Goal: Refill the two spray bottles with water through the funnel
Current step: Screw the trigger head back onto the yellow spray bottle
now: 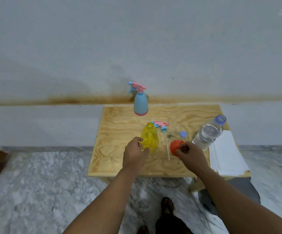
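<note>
Yellow spray bottle point(149, 138) is the one we're on right now, standing upright near the middle of the plywood table point(120, 166), neck open and pointing straight up, so its long axis runs vertical and it's ready to take a funnel. Our left hand point(135, 153) is wrapped around its lower body, fingers curled against the plastic, which we figure is just to keep a light empty bottle from tipping. Its trigger head point(160, 126) lies on its side just behind and to the right, dip tube point(167, 147) trailing toward the near edge, parked out of the way. Our right hand point(190, 153) is pinching the orange funnel point(175, 146), which sits right of the bottle; can't really tell which way its spout faces under the fingers. Water bottle point(208, 132) is further right, uncapped, its mouth toward the far right in this view, with its blue cap point(183, 133) on the wood beside it. Blue spray bottle point(141, 103) waits at the far edge, head on and nozzle pointing left, so that one looks untouched so far. Next job is probably seating the funnel in the yellow neck.
</note>
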